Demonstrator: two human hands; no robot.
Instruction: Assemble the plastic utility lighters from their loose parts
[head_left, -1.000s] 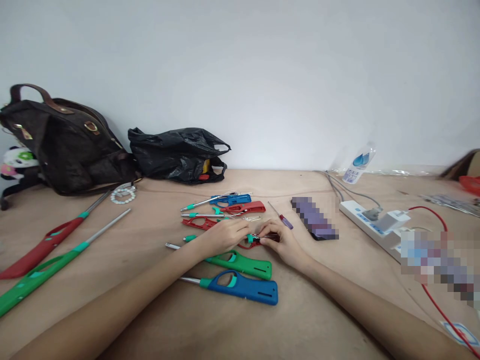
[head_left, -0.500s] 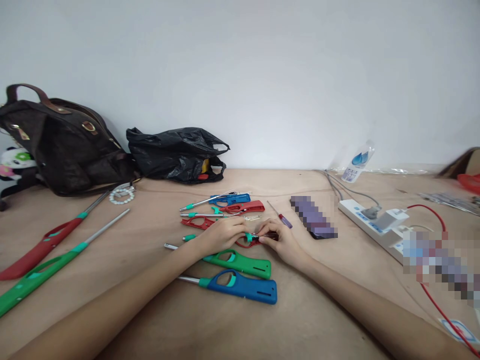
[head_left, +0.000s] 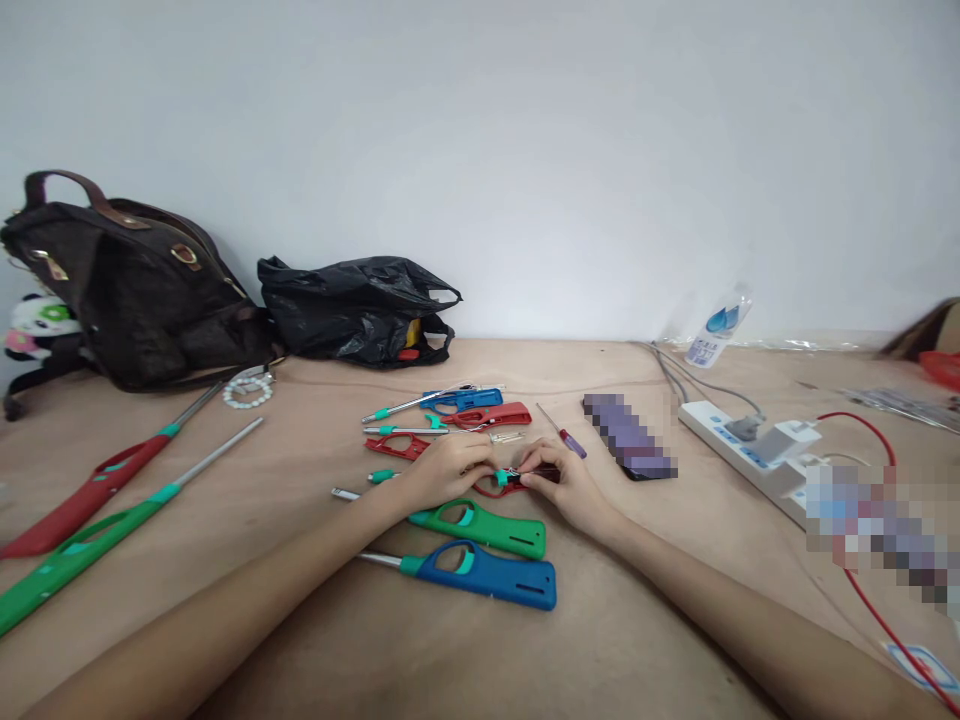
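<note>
My left hand (head_left: 454,468) is closed, its fingertips pinching at the teal trigger (head_left: 502,478) of an opened red gas lighter (head_left: 491,490). From the right, my right hand (head_left: 561,483) pinches at a small black part (head_left: 514,477) in the same lighter; the fingers hide much of it. Just in front of the hands lie a green gas lighter (head_left: 502,527) and a blue gas lighter (head_left: 499,580). Behind them are an opened red lighter shell (head_left: 491,415), a blue lighter shell (head_left: 472,400) and several loose metal pieces (head_left: 506,437).
A purple-handled screwdriver (head_left: 571,443) and a phone (head_left: 630,440) lie to the right, before a white power strip (head_left: 724,430) with cables. At left are long red (head_left: 97,490) and green lighters (head_left: 97,540), a bracelet (head_left: 247,390), a dark bag (head_left: 150,290) and a black plastic bag (head_left: 352,310).
The view has shifted very slightly. Both hands stay at the red lighter, with the right fingertips moved a little at the small black part.
</note>
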